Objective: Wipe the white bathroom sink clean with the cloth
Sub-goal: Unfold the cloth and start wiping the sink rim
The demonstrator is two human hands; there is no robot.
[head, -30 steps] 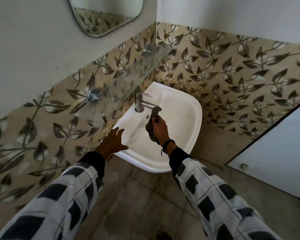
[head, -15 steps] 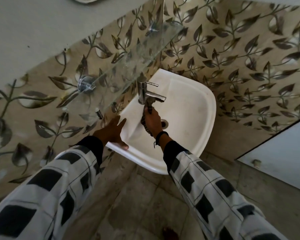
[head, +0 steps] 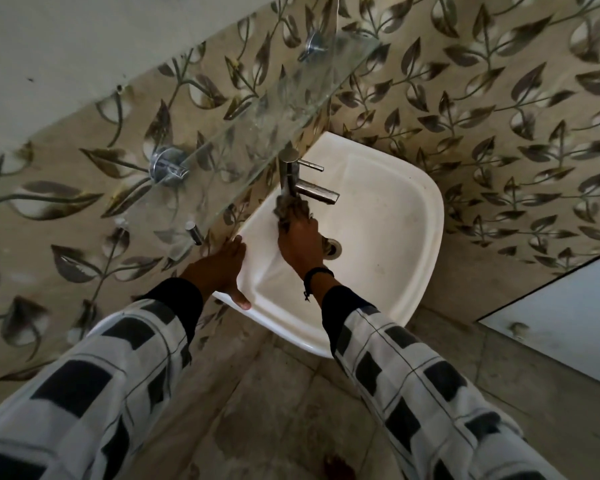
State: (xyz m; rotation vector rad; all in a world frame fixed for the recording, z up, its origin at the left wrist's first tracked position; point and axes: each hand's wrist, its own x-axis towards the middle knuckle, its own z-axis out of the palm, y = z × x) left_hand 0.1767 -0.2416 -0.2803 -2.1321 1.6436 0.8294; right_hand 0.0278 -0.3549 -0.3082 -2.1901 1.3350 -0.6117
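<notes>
Now the right hand (head: pixel 300 242), clamped on the dark crumpled cloth (head: pixel 289 212), has dropped from the spout to the base of the steel tap (head: pixel 289 174) on the white ceramic sink (head: pixel 395 237). The left hand (head: pixel 222 268) has landed flat on the rim beside that tap.

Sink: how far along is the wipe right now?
Done: nothing looks clearly finished; the sink shows faint dark specks right of the drain. In hand: the right hand grips the cloth against the base of the tap, while the left hand rests on the near-left rim. Left: probably the bowl, the drain surround and the far rim.
</notes>
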